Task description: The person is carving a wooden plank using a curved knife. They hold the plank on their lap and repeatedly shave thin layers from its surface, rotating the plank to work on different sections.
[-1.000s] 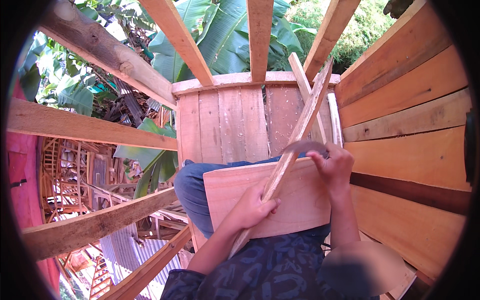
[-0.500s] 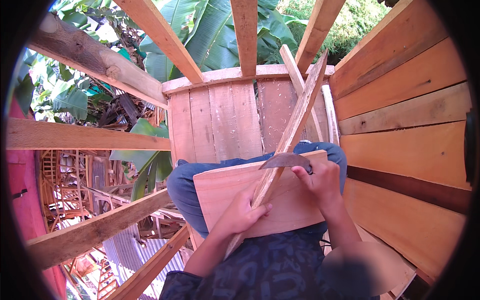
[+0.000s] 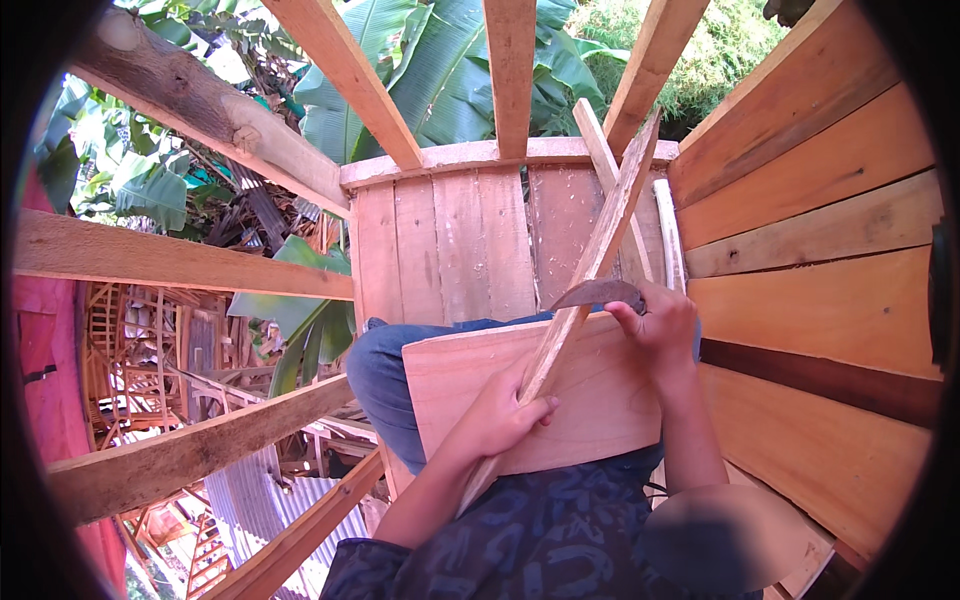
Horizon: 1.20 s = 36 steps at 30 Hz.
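A long rough wooden strip (image 3: 598, 250) runs slantwise from my lap up toward the far edge of the platform. My left hand (image 3: 507, 412) is wrapped round its lower part, with the thumb across the top. In my right hand (image 3: 662, 322) is a curved knife (image 3: 598, 293) with a dark, broad blade. Its blade lies across the strip, farther up than my left hand; the handle is mostly hidden by my fingers. Under the strip, a wide flat board (image 3: 600, 400) rests across my crossed legs in blue jeans (image 3: 378, 385).
Ahead is a plank floor (image 3: 455, 250) with small wood shavings, ending at a raised far beam (image 3: 440, 160). A second thin strip (image 3: 605, 165) crosses behind mine. A plank wall (image 3: 810, 290) stands on the right. Open wooden bars (image 3: 200, 260) line the left side.
The knife has moved a little up along the strip, away from me. My left hand still grips the same part. The whole view has shifted slightly.
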Available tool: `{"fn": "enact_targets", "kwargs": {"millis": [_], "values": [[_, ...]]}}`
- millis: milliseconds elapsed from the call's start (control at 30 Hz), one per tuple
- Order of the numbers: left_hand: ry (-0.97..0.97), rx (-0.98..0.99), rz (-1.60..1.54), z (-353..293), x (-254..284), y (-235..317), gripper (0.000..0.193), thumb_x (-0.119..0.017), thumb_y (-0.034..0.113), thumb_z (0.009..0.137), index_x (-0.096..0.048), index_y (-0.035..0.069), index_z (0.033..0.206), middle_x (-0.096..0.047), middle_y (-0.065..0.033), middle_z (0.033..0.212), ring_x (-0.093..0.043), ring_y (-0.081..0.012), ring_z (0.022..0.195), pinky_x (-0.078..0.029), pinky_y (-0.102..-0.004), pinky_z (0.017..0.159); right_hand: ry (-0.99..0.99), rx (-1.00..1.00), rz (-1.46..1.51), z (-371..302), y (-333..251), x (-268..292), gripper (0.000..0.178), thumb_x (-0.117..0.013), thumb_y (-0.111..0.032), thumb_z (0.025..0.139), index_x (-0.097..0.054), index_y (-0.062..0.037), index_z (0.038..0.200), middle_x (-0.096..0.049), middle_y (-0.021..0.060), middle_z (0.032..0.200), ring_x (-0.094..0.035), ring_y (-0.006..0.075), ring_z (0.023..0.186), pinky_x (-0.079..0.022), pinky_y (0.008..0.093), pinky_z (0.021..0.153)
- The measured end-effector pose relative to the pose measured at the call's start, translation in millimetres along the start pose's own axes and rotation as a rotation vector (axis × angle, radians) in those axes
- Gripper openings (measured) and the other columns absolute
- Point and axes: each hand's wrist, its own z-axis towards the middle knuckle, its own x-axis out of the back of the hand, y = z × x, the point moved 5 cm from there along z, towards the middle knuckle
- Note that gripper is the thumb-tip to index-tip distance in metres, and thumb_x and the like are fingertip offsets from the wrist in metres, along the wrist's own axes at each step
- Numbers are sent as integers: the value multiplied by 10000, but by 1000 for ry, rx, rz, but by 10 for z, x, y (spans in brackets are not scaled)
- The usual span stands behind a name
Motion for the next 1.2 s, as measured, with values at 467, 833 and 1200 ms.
{"fn": "enact_targets", "kwargs": {"millis": [467, 833, 1200], "values": [[-63, 57, -45, -51, 24, 17, 568, -628, 125, 796, -432, -52, 1300, -613, -101, 909, -635, -151, 769, -520, -303, 765, -612, -530, 902, -427, -322, 87, 268, -569, -220, 942, -581, 5, 796, -516, -4, 556, -493, 74, 518, -373, 266, 476], [-51, 18, -111, -56, 51, -108, 433, -621, 107, 817, -488, -27, 1206, -612, -67, 841, -605, -123, 733, -497, -281, 671, -678, -183, 575, -337, -405, 219, 302, -615, -275, 896, -666, 20, 853, -574, 182, 619, -571, 253, 539, -427, 350, 535], [-55, 50, -146, -80, 52, -94, 488, -620, 113, 822, -461, -33, 1259, -607, -89, 895, -613, -137, 790, -515, -287, 717, -711, -183, 643, -278, -363, 253, 295, -621, -260, 896, -664, 30, 874, -577, 189, 633, -557, 220, 538, -428, 331, 543]]}}
